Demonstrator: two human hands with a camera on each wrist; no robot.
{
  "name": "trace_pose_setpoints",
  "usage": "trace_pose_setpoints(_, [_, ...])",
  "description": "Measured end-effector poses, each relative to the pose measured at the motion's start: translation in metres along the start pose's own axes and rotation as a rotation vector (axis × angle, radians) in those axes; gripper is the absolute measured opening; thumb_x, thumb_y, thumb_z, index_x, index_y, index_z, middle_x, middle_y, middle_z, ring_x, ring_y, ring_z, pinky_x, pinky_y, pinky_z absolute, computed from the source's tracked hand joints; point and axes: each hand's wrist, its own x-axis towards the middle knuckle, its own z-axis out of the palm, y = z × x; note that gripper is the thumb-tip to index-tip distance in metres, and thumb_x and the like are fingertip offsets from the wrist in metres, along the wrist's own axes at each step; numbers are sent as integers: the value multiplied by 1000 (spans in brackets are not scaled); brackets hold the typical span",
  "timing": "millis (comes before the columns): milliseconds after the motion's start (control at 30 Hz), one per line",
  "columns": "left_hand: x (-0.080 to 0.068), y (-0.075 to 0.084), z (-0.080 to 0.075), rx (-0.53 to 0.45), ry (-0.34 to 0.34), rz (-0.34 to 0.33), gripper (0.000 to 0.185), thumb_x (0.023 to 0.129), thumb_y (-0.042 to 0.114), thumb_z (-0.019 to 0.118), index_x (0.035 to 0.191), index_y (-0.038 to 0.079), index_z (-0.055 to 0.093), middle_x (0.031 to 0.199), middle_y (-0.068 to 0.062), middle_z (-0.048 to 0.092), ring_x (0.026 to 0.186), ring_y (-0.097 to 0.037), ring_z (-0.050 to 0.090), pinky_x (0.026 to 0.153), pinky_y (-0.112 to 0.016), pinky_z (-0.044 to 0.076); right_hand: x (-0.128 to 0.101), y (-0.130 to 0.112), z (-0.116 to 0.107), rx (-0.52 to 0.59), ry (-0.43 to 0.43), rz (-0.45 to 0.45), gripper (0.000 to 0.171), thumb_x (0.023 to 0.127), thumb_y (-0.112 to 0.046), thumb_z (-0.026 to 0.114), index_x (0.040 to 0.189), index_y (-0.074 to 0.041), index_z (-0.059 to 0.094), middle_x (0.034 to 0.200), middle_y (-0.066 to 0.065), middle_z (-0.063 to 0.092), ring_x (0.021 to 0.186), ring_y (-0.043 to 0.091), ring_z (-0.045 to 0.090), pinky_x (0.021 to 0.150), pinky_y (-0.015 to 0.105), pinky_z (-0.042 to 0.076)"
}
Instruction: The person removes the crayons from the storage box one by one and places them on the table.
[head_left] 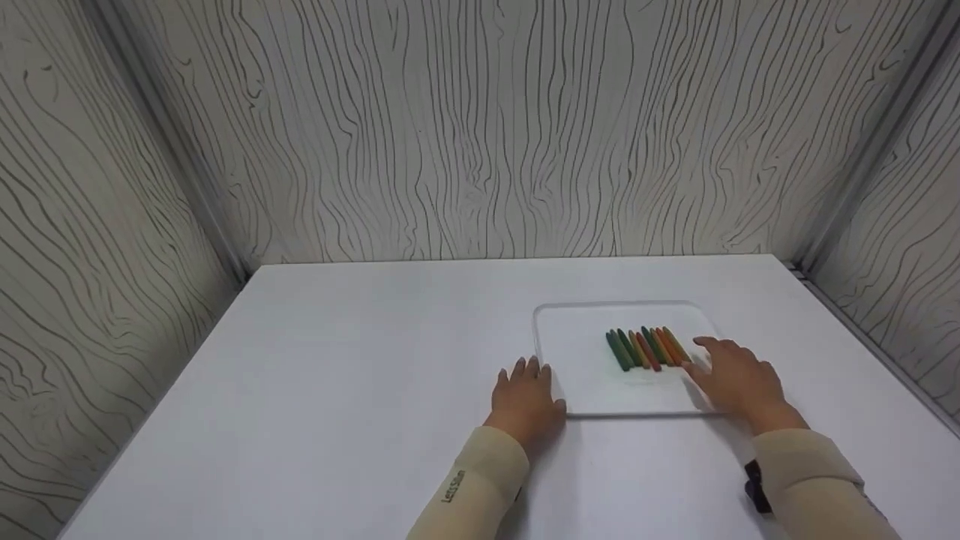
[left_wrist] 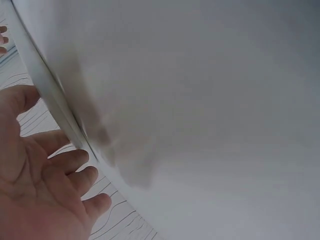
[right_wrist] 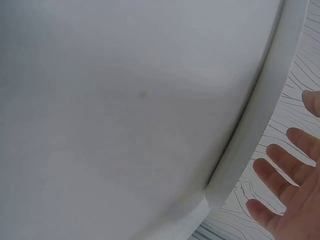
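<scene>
A row of several crayons (head_left: 645,349), green, orange and red, lies side by side in a shallow white tray (head_left: 600,401). My left hand (head_left: 525,405) rests at the tray's front left corner with its fingers extended. In the left wrist view, the thumb and index finger of that left hand (left_wrist: 45,170) are against the pale rim (left_wrist: 55,102). Over the tray's right side, my right hand (head_left: 739,382) is spread, its thumb close to the rightmost crayons. Whether it touches them is unclear. The right wrist view shows the right hand's fingers (right_wrist: 280,187) apart and holding nothing, beside the rim (right_wrist: 255,122).
The tray stands on a white table (head_left: 337,390), right of its middle. Wood-grain patterned panels (head_left: 480,127) close off the back and both sides. A dark object (head_left: 757,487) sits at the right sleeve's cuff.
</scene>
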Motion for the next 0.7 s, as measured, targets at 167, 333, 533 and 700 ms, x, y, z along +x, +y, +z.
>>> trace_pose_setpoints(167, [-4,-7,-1,-3,-15,10,58,95,41,50,144,12,43,150,-5,35,140,-23,27,113,-44,22,0,-1,2,40,-23,-14,61,95,-40,54,134,6,46,129,35,46,115,55,42,86,68,38])
trace_pose_setpoints(333, [-9,-13,-4,-7,-38,28,58,95,39,52,144,10,43,150,-6,36,139,-23,27,113,-43,23,-1,-7,2,96,-54,-6,59,95,-36,55,134,7,45,128,33,48,117,53,42,91,66,37])
trace_pose_setpoints(533, [-17,-22,-6,-7,-35,36,57,94,38,54,143,8,45,149,-7,38,139,-23,29,113,-43,24,-3,-14,5,174,-57,-31,54,95,-28,58,132,9,46,120,31,55,110,48,51,88,61,42])
trace_pose_setpoints(700, [-24,-31,-7,-32,-24,62,57,95,37,53,143,6,44,149,-9,38,139,-24,29,113,-43,24,-4,-22,7,201,-66,-46,50,93,-23,59,130,10,49,114,28,58,104,44,56,86,58,45])
